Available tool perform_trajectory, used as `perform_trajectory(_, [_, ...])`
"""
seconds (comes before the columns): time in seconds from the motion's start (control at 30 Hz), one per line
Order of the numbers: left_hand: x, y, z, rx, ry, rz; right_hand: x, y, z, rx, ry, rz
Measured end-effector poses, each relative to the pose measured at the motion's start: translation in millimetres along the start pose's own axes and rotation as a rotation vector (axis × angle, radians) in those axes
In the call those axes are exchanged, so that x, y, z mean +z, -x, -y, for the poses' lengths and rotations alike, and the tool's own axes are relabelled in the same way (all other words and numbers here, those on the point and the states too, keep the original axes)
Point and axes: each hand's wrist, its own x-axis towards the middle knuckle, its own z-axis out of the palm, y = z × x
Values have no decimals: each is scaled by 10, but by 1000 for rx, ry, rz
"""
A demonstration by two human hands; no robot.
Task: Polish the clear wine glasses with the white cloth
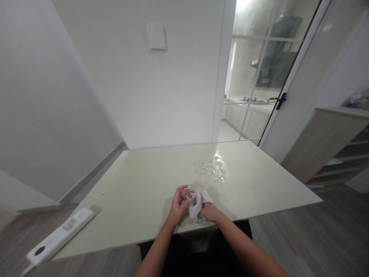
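Note:
Near the front edge of the table, my left hand (180, 202) is curled around the bowl of a clear drinking glass (191, 195). The glass is tilted, and a rounded clear end, perhaps its foot, shows low near the table edge. My right hand (209, 211) grips a white cloth (196, 206) that is wrapped against the glass. Most of the right fingers are hidden by the cloth. Farther back on the table stands a cluster of clear glassware (215, 165), which glints in the light; its single pieces are hard to make out.
The pale table (150, 173) stretches to a white wall with a light switch (156, 36). A white power strip (60, 235) lies at the left front corner. Behind right is a glass-paned door (268, 77); a wooden shelf (328, 138) stands at the right.

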Motion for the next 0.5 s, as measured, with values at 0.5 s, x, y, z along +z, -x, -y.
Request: perform_trajectory(0.5, [40, -4, 10, 45, -19, -2, 7, -4, -46, 15, 100, 43])
